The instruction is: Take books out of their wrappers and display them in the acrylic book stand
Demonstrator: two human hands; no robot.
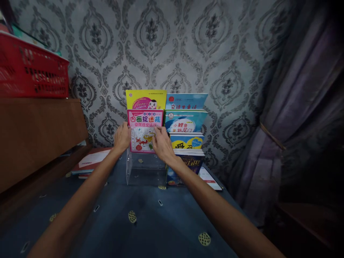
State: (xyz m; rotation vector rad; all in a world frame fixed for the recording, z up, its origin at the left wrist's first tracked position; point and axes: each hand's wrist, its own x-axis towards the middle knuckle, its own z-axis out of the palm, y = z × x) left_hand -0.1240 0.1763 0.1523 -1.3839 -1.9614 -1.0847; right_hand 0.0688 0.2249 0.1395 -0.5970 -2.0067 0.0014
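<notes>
A pink children's book (142, 138) stands upright in the left column of a clear acrylic book rack (146, 172). My left hand (123, 137) is closed on its left edge, and my right hand (163, 143) grips the right edge. Behind it rises a yellow book (146, 98). In the right column stand a light blue book (185, 101), a teal book (185, 121), a blue and yellow book (186, 140) and, lowest, several dark blue books (192, 163). My right forearm covers part of that lowest row. Below the pink book the rack's clear tiers show.
A dark blue patterned cloth (113, 215) covers the surface. At left lie some books and papers (91, 159) beside a wooden headboard (43, 136), with a red basket (34, 68) on top. A tablet-like flat object (211, 179) lies right of the rack. A curtain (274, 143) hangs at right.
</notes>
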